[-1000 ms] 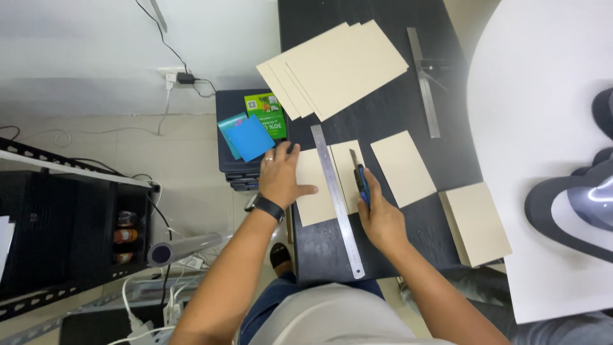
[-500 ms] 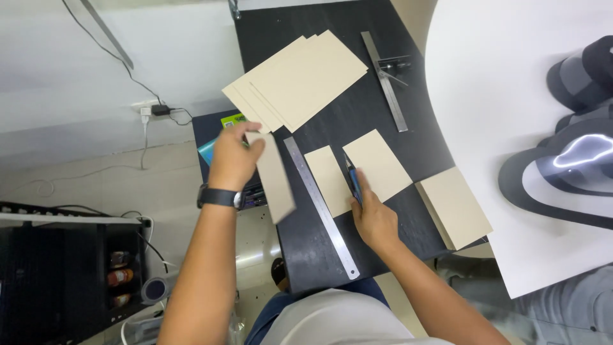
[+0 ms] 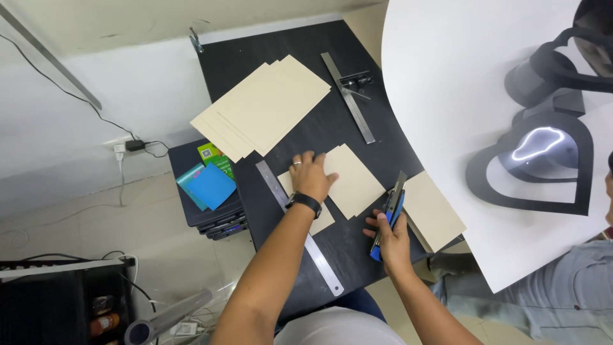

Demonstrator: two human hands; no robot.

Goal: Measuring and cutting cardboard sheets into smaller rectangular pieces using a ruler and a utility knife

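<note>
1. Nearest the person, on the black table [image 3: 332, 137], the right hand [image 3: 394, 237] was curled tightly round a blue-and-grey utility knife [image 3: 388, 214], its long axis running from the near left up to the far right, grey tip pointing away.
2. Just left, a long steel ruler [image 3: 300, 233] lay diagonally, its near end towards the table edge.
3. Farther on, the left hand [image 3: 311, 177], a black watch on its wrist, pressed flat with fingers spread on a small beige card [image 3: 354, 185].
4. Beyond, a fanned stack of large beige sheets [image 3: 268, 108] rested beside a metal square [image 3: 348, 96].
</note>
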